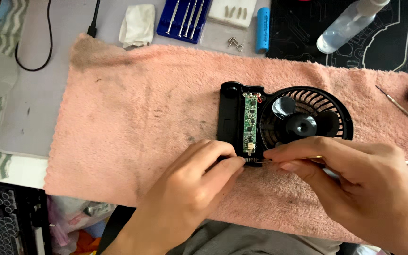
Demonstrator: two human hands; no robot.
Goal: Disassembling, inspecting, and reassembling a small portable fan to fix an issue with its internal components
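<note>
Beyond my pink towel (pixel 133 108) lay a blue case of small screwdrivers (pixel 183 19), a crumpled white cloth (pixel 137 24), a blue cylindrical battery (pixel 262 29), some loose screws (pixel 234 43), a clear spray bottle (pixel 348 26) and a black cable (pixel 48 38).

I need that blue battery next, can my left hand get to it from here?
Probably yes. The blue battery lies bare beyond the towel, nothing over it. But the left hand is pinching something small at the fan, so it must let go first.
</note>
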